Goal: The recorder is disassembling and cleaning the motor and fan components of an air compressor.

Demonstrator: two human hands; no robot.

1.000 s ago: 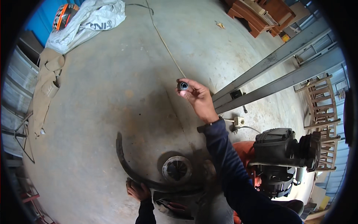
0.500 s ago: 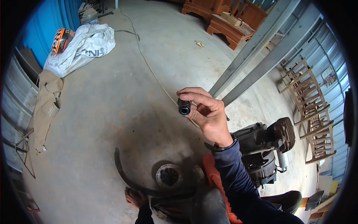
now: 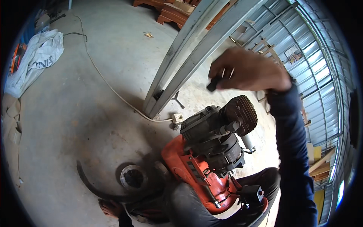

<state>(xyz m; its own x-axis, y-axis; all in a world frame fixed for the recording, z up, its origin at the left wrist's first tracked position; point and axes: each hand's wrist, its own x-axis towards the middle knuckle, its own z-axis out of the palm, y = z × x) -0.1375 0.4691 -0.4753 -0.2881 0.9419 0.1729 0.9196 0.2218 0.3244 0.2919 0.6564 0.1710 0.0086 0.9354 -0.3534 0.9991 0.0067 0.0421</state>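
My right hand (image 3: pixel 251 72) is raised high at the right and blurred by motion. Its fingers pinch a small black socket (image 3: pixel 214 84), with the socket's end pointing down. Low at the left, my left hand (image 3: pixel 109 208) rests beside a dark curved rubber strip (image 3: pixel 92 187), fingers stretched out; part of it is hidden. Between my legs stands an orange air compressor (image 3: pixel 181 151) with a black motor and a finned pump head (image 3: pixel 242 115), below my right hand. A round metal ring (image 3: pixel 133 177) with a dark centre lies on the floor left of it.
Two grey steel posts (image 3: pixel 177 56) rise from the floor ahead. A pale cable (image 3: pixel 102 75) runs to a socket box (image 3: pixel 176 118) near their base. A white sack (image 3: pixel 43 55) lies far left. Wooden furniture (image 3: pixel 172 15) stands at the back, with a corrugated metal wall (image 3: pixel 321 75) at right.
My view has swung right, bringing more of the compressor into sight. My right hand has moved up and right with the socket. My left hand stays low beside the strip.
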